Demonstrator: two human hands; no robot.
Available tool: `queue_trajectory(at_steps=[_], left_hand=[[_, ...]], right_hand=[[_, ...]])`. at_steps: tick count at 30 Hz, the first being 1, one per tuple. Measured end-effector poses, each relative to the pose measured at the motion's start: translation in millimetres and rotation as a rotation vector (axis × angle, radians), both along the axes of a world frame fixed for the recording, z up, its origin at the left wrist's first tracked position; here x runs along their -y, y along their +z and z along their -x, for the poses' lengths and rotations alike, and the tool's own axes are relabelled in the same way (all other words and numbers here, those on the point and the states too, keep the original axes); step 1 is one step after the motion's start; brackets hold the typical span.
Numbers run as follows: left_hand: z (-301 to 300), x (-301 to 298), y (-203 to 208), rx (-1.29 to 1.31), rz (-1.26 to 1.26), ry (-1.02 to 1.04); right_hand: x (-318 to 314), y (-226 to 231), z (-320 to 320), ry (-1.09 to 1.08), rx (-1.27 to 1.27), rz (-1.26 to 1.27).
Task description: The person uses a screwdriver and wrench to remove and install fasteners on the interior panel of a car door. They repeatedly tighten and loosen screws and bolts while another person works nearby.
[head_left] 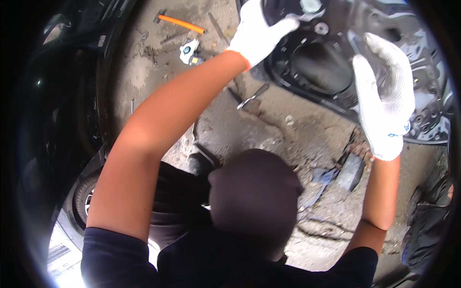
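Both my hands wear white knit gloves and are over a black car door panel [276,65], its bare inner side showing a large round opening [321,67]. At the panel's upper left edge is my left hand [257,36], thumb stretched out over the metal and the fingers reaching toward the top of the picture. I cannot tell how firmly it touches the panel. My right hand [386,91] is over the panel's right part, thumb and fingers apart, with nothing plainly held. It hides some of the metal behind it.
On the dirty concrete lie an orange-handled hammer [182,23], a small white-and-blue part [188,50], a dark-handled metal tool [252,97], a grey block [350,172] and blue cloth [322,176]. A black car [62,110] stands at left. Dark fabric [427,221] is at right.
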State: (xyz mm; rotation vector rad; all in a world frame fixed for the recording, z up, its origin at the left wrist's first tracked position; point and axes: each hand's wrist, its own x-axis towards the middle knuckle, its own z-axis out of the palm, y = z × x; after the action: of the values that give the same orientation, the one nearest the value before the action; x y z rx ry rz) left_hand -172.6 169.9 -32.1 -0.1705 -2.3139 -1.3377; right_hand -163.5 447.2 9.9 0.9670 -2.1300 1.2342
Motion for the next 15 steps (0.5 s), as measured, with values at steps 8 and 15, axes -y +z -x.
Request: queue_trajectory(at_steps=[8, 15], left_hand=[[4, -5, 5, 0.183, -0.1, -0.052], [-3, -3, -1, 0.198, -0.016, 0.056]], right_hand=[[-18, -8, 77, -0.176, -0.241, -0.197], [-13, -43, 77, -0.185, -0.309, -0.299]])
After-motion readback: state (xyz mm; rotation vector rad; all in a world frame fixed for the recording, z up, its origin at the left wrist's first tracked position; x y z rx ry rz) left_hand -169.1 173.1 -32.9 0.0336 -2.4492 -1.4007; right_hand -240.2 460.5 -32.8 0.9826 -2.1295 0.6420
